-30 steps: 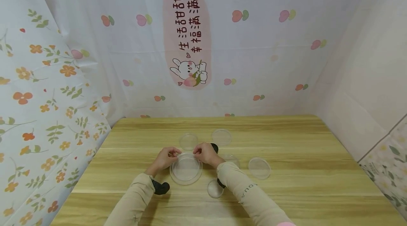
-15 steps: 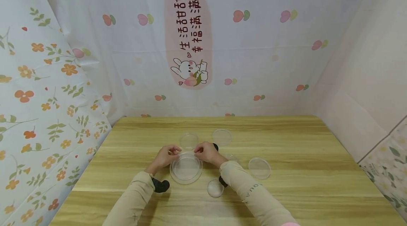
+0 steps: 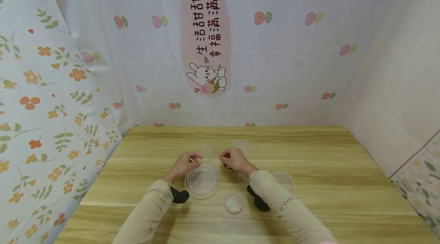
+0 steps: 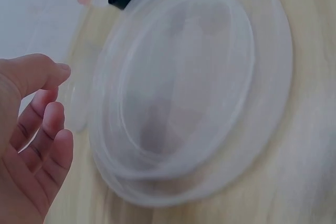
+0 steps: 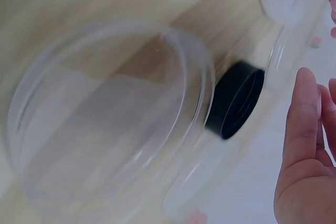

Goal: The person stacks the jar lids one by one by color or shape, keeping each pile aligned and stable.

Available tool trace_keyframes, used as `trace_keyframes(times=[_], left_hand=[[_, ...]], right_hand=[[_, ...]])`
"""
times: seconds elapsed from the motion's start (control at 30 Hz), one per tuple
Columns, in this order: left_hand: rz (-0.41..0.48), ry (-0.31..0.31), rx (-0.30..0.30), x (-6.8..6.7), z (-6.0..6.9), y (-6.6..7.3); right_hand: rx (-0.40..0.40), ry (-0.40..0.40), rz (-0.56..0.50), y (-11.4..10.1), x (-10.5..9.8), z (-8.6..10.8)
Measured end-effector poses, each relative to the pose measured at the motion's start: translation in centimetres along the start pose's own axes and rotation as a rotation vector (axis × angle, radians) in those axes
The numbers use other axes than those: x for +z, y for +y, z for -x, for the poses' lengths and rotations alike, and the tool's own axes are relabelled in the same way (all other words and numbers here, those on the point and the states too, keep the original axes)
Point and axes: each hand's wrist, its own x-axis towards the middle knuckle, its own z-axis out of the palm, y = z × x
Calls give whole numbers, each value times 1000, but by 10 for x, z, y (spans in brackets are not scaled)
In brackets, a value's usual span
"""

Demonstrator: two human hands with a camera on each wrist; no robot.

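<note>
A clear round dish sits on a wider clear dish (image 3: 203,195), forming a stack seen close up in the left wrist view. Just off the stack's far left rim is my left hand (image 3: 185,163), its fingers loosely bent and nothing between them. My right hand (image 3: 236,159) hovers beyond the stack to the right, holding nothing; its fingers (image 5: 302,114) look nearly straight in the right wrist view. A black ring-shaped cap (image 5: 236,98) stands beside another clear dish (image 5: 105,124). From the head view, my right hand mostly covers the cap.
Clear round dishes or lids lie around the stack: one behind it (image 3: 207,152), one at back right (image 3: 242,147), one at right (image 3: 283,180) partly behind my sleeve, and a small one (image 3: 233,204) in front. All rest on a wooden table (image 3: 326,152).
Both hands have come off the stack's far rim. The right hand moved right and slightly away; the left hand shifted a little up and right. The stack stays in place.
</note>
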Motion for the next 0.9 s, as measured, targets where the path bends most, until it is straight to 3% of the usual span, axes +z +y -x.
trace_keyframes(times=[0.13, 0.3, 0.47, 0.67, 0.9], left_hand=[[-6, -6, 33, 7, -7, 9], [-19, 8, 49, 18, -16, 18], [-10, 13, 86, 29, -26, 25], [20, 14, 58, 42, -40, 32], [76, 60, -2, 60, -57, 38]], right_hand=[[26, -1, -29, 6, -14, 3], [-8, 36, 30, 12, -31, 9], [43, 52, 38, 18, -46, 12], [132, 58, -20, 31, -59, 12], [178, 118, 18, 45, -68, 11]])
